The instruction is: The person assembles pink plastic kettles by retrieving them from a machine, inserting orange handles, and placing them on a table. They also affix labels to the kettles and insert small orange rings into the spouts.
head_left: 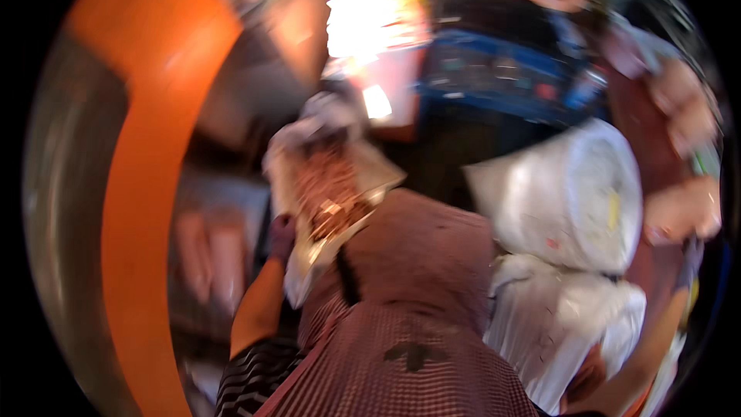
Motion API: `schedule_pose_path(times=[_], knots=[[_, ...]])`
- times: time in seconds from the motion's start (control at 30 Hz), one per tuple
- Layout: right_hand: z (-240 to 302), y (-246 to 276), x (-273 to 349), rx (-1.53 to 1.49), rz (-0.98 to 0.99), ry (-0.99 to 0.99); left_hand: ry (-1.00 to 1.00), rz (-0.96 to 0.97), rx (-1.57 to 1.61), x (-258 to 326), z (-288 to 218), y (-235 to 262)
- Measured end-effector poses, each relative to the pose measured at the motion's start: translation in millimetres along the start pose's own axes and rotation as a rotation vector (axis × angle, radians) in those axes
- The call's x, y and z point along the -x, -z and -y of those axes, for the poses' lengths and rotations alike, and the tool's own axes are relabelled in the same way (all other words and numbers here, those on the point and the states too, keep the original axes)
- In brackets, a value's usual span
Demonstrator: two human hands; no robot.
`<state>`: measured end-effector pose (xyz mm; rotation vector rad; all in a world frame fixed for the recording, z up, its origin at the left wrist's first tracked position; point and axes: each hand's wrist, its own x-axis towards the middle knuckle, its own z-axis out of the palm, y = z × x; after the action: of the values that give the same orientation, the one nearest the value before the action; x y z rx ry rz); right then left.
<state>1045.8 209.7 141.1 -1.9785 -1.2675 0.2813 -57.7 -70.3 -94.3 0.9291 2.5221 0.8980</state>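
Observation:
The whole picture is smeared by motion. My left hand [282,236], in a dark purplish glove, is closed at the near left edge of an open white sack [303,266]. Inside the sack lies a heap of loose reddish-brown stuff [328,185], too blurred to name. Far out at the right rim is my right hand [689,264], also gloved. Its fingers are smeared, beside a pinkish rounded object [683,210] on a reddish-brown surface [641,120].
A large white roll [556,193] stands to my right, with white plastic wrapping [563,316] below it. Left is an orange post or panel [143,185], with two pinkish long shapes [226,262] beside it. Ahead are a blue crate [494,77] and a brightly lit stack [378,23].

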Motion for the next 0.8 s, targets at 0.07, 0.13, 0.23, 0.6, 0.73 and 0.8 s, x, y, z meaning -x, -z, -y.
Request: schedule_pose_path(times=[0.07,0.13,0.23,0.6,0.73,0.8], knots=[[-3,-17,-44,-0.049,0.022,0.207,0.168,-0.048,-0.027,6,74,-7],[19,-61,-76,0.244,-0.037,0.535,0.391,-0.132,-0.028,32,109,-7],[34,-128,-86,0.369,0.052,0.559,0.458,-0.155,-0.100,55,153,29],[147,-158,0,0.343,0.247,0.345,0.549,-0.131,-0.566,-5,342,112],[201,-131,53,0.464,0.076,0.449,0.665,0.139,-0.590,-53,376,69],[240,-191,109,0.463,0.189,0.488,0.712,0.108,-0.670,-61,360,93]])
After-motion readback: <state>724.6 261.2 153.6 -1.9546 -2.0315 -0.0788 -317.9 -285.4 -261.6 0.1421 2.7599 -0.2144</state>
